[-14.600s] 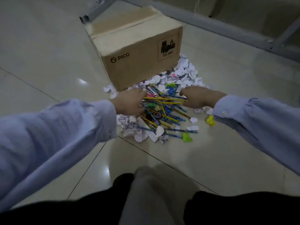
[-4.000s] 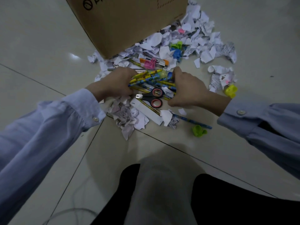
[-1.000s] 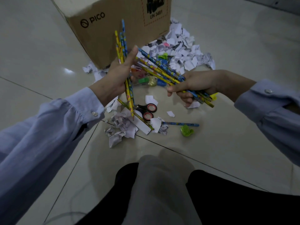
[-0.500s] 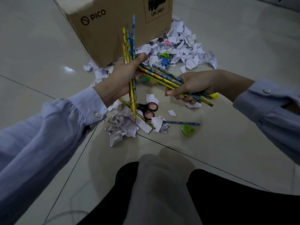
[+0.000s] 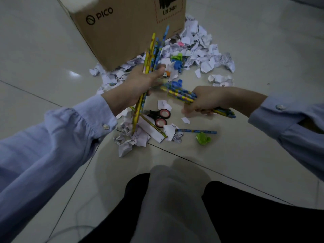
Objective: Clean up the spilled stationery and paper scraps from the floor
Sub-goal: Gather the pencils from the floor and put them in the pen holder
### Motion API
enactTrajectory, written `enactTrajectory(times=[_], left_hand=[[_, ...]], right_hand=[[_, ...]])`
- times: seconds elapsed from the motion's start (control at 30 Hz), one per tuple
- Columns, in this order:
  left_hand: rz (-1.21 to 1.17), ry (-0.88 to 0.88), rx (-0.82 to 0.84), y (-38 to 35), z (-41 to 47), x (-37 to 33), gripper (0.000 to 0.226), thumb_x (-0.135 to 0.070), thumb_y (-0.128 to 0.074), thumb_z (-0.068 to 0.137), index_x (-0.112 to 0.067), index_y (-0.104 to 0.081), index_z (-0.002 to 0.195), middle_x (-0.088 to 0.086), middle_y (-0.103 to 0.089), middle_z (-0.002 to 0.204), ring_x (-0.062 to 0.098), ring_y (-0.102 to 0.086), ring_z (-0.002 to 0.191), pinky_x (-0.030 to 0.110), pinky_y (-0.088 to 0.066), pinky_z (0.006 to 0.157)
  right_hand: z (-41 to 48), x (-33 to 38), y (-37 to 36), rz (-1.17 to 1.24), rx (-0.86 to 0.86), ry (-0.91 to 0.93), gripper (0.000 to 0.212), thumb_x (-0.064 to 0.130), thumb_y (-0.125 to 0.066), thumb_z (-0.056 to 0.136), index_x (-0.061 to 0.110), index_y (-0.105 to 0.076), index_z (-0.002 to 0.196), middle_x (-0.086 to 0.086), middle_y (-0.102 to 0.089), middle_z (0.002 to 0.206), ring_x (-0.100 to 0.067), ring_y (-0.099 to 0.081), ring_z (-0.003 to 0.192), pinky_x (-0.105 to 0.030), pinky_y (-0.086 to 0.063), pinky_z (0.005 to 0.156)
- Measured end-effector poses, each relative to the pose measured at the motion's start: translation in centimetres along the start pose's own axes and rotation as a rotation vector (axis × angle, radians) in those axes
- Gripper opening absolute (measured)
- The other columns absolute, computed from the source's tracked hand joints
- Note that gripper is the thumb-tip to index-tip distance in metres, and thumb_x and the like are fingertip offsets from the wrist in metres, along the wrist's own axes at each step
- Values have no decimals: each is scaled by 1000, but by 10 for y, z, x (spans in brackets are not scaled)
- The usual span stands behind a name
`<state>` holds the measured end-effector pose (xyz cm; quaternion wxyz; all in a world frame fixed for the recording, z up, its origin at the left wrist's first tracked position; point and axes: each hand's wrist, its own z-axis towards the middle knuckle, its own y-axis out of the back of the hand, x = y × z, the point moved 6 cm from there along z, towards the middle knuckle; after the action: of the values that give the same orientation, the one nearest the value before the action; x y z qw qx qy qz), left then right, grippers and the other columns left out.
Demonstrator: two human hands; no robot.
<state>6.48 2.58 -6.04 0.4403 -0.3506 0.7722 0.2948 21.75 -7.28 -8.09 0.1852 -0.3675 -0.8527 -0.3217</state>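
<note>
in the head view, your left hand (image 5: 138, 85) is curled around an upright bundle of pencils (image 5: 154, 50), held above the floor in front of the cardboard box (image 5: 122, 32). your right hand (image 5: 206, 100) is clamped on a second bundle of pencils (image 5: 180, 93) that lies almost flat, with its tips reaching toward the left hand.

i think the step is to join both bundles into one. first turn the flat bundle parallel to the upright one. then close one hand around the middle of all of them, so that no pencil slides out. tap the ends level if they stick out unevenly.

left on the floor under your hands are the scissors (image 5: 159, 116), one loose pencil (image 5: 196, 131), a green plastic piece (image 5: 203, 138) and many paper scraps (image 5: 201, 50). the opening of the box is not visible, so i cannot tell where the pencils go.
</note>
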Motion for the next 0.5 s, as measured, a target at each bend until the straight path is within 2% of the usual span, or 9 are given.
enactTrajectory(times=[0.1, 0.17, 0.23, 0.27, 0.37, 0.43, 0.5], left_hand=[[161, 27, 11, 12, 3, 13, 21, -34, -60, 90, -17, -58, 103, 0, -71, 105, 11, -71, 83, 18, -33, 43], [374, 1, 28, 23, 4, 19, 17, -32, -64, 88, -16, -60, 94, -1, -71, 93, 7, -70, 71, 21, -41, 47], [600, -51, 70, 34, 7, 23, 15, -26, -68, 86, -14, -66, 94, 1, -71, 86, 4, -68, 62, 30, -51, 61], [732, -84, 94, 38, 8, 25, 16, -23, -70, 84, -12, -68, 95, 4, -71, 86, 7, -67, 66, 31, -52, 70], [1064, -169, 180, 43, 13, 32, 21, -14, -73, 78, -11, -71, 99, 11, -73, 96, 24, -67, 90, 32, -51, 82], [1170, -193, 230, 43, 13, 35, 25, -13, -73, 77, -10, -71, 102, 10, -73, 98, 25, -67, 90, 34, -52, 82], [1211, -204, 259, 40, 11, 35, 30, -13, -76, 73, -12, -70, 102, 5, -72, 96, 18, -64, 83, 25, -46, 75]], right_hand=[[-4, -9, -13, -269, 23, 3, 28, 31, -80, 73, 6, -66, 75, -5, -57, 60, -17, -51, 47, -22, -42, 43], [-3, -14, -23, -468, 1, 12, 32, 35, -81, 69, 10, -70, 86, -7, -66, 78, -21, -62, 66, -27, -52, 56], [-1, -14, -30, -627, -42, 45, 36, 38, -81, 68, 12, -69, 91, -7, -67, 91, -21, -63, 81, -29, -51, 69], [0, -15, -32, -666, -55, 65, 36, 39, -80, 69, 12, -68, 90, -8, -67, 95, -22, -63, 85, -29, -50, 71], [2, -14, -35, -750, -64, 108, 28, 38, -78, 70, 20, -59, 81, -7, -61, 93, -23, -61, 89, -29, -48, 66], [1, -11, -34, -799, -86, 129, 27, 36, -74, 72, 20, -54, 79, -4, -56, 85, -23, -59, 82, -26, -43, 58], [0, -8, -31, -798, -112, 133, 22, 31, -69, 73, 16, -54, 74, -3, -55, 72, -21, -56, 67, -25, -41, 50]])
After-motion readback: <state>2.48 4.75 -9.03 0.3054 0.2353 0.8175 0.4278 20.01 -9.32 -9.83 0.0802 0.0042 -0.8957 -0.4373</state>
